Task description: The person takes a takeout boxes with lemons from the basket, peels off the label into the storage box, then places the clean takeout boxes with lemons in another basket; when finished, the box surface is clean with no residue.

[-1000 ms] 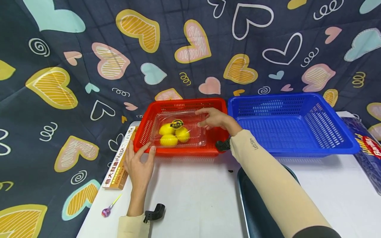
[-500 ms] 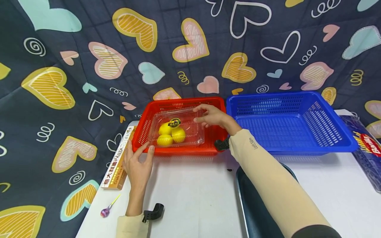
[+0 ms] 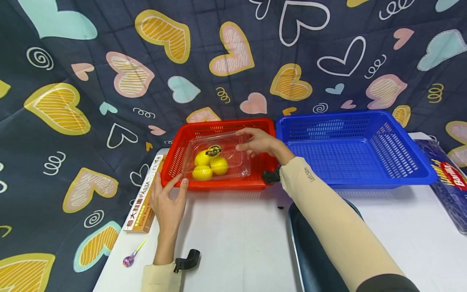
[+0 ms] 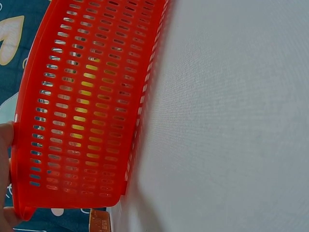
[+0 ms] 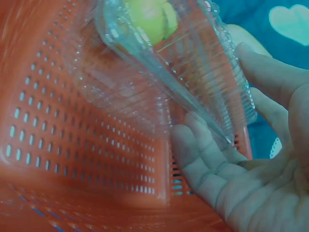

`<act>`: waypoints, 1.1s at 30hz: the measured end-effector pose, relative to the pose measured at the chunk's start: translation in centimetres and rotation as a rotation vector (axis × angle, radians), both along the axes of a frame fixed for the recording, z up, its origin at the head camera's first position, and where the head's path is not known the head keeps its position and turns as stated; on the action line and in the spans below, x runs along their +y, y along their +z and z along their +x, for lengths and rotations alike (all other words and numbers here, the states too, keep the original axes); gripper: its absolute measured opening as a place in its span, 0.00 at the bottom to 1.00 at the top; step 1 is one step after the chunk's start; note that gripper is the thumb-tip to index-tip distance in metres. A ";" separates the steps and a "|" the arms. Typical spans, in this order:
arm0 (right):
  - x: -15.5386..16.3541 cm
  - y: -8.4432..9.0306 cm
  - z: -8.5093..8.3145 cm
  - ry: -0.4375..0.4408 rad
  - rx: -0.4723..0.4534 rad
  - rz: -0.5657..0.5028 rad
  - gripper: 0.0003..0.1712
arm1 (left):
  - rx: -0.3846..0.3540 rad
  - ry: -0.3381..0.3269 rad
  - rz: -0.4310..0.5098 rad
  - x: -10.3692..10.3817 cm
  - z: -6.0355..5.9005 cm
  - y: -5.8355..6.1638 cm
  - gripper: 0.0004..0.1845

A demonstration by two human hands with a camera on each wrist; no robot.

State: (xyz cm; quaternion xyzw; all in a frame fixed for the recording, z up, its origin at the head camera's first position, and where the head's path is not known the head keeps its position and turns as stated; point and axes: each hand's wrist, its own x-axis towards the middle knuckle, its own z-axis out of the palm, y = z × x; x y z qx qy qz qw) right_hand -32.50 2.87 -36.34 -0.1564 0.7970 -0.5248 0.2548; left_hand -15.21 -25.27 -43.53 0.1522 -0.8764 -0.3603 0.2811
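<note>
In the head view, a clear plastic clamshell box point(image 3: 237, 160) holding several lemons point(image 3: 202, 172) is inside the red basket point(image 3: 219, 185). A black and yellow label marks its lid. My right hand point(image 3: 257, 142) pinches the box's right end; the right wrist view shows fingers point(image 5: 207, 154) under its rim and others over the top, with the box tilted. My left hand point(image 3: 169, 202) is at the basket's front left corner, fingers extended against the rim, with one fingertip close to the box's near left corner. The left wrist view shows only part of that hand point(image 4: 6, 169) beside the rim.
A blue basket point(image 3: 357, 186) stands right of the red one. A pasta box point(image 3: 144, 202) and a lollipop point(image 3: 131, 257) lie at the left. A dark tray point(image 3: 317, 247) sits under my right forearm; a Barilla pack point(image 3: 450, 178) lies far right.
The lemons have rolled slightly left and toward me inside the box, whose right end sits a little higher. Both hands keep nearly the same places; the head view has shifted slightly.
</note>
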 end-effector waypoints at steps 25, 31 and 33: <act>0.9 0.8 0.7 -0.058 0.209 -0.081 0.37 | -0.012 0.004 0.006 0.0 0.0 0.0 0.22; 1.6 1.5 1.1 -0.065 0.306 -0.065 0.37 | -0.006 0.001 0.009 0.0 0.0 0.1 0.22; 1.8 1.8 1.2 -0.074 0.330 -0.070 0.37 | -0.002 -0.004 0.003 -0.1 0.0 0.1 0.22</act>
